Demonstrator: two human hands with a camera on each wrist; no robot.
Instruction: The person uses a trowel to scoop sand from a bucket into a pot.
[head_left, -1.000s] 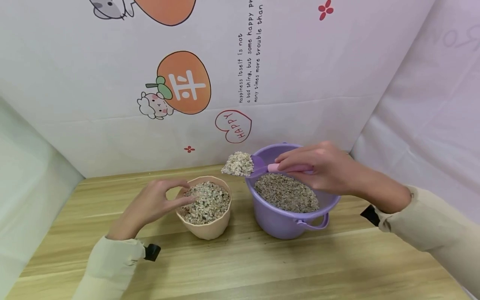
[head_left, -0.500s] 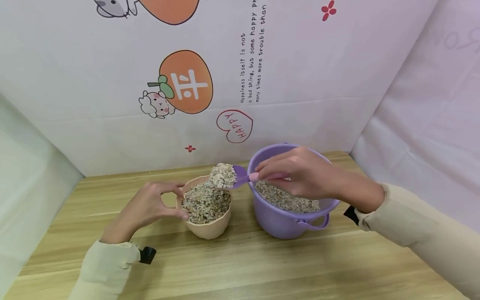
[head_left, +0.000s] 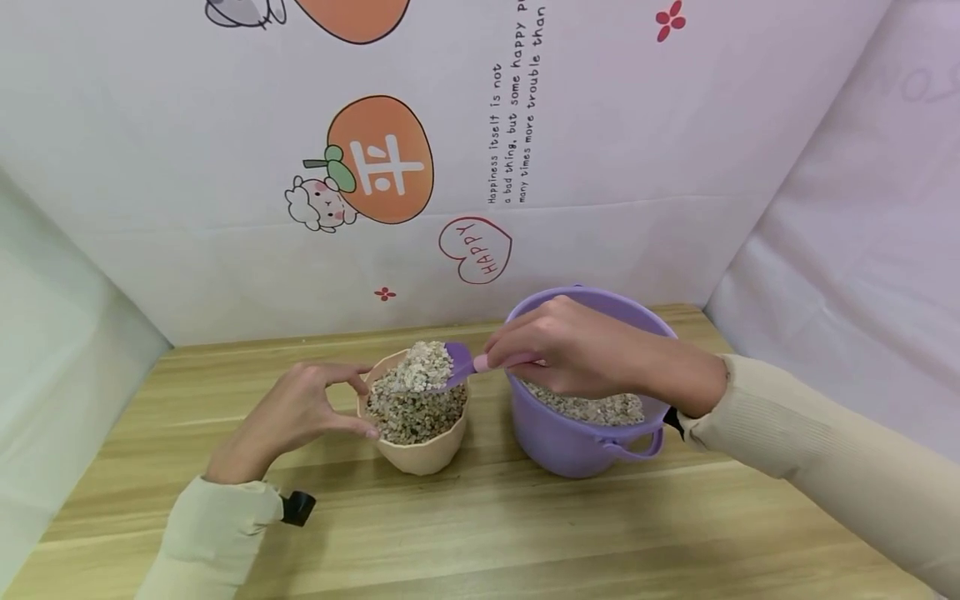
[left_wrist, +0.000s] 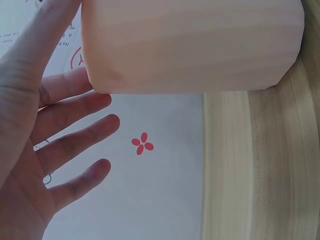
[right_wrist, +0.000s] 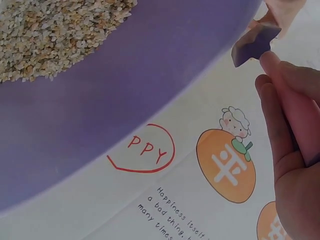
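Note:
My right hand (head_left: 573, 346) grips the pink handle of a small shovel (head_left: 459, 363) with a purple blade. A heap of pale gravel (head_left: 424, 367) lies on that blade, above a peach-coloured pot (head_left: 422, 458) filled with similar grains. At the pot's left side, my left hand (head_left: 296, 412) holds the rim between thumb and index finger. The other left fingers (left_wrist: 80, 140) spread out beside the pot in the left wrist view. A purple bucket (head_left: 551, 437) of gravel stands under my right forearm, which hides part of it.
Both containers stand on a wood-grain table (head_left: 480, 533). Close behind them rises a white printed backdrop (head_left: 600, 167), and white cloth (head_left: 840, 250) hangs at the right. The bucket's handle (head_left: 637, 446) points to the front right.
My right hand has carried the loaded shovel leftward and slightly down, from the bucket's edge to over the pot. My left hand has drawn back from above the pot's gravel to its rim.

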